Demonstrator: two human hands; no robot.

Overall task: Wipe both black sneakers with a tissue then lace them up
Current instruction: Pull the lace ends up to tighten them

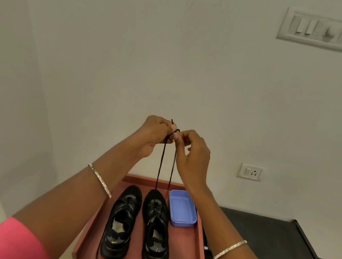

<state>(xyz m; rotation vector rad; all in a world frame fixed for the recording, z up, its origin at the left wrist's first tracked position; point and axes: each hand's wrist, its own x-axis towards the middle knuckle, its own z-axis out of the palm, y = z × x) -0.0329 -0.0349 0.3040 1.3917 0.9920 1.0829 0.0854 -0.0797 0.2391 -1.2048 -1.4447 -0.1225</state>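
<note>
My fingers cover the spot where the two strands of the lace (160,167) meet, so I cannot tell whether a knot sits there; only one tip shows above my left hand (156,134). That hand and my right hand (194,154) are raised, touching, each pinching one strand between thumb and curled fingers. Both strands run down taut to the right-hand sneaker (156,225), which stands beside the left-hand sneaker (122,220) on the red tray (200,246), near a blue container (181,209).

A loose lace (96,258) beside the left sneaker (121,220) runs off the bottom edge.
</note>
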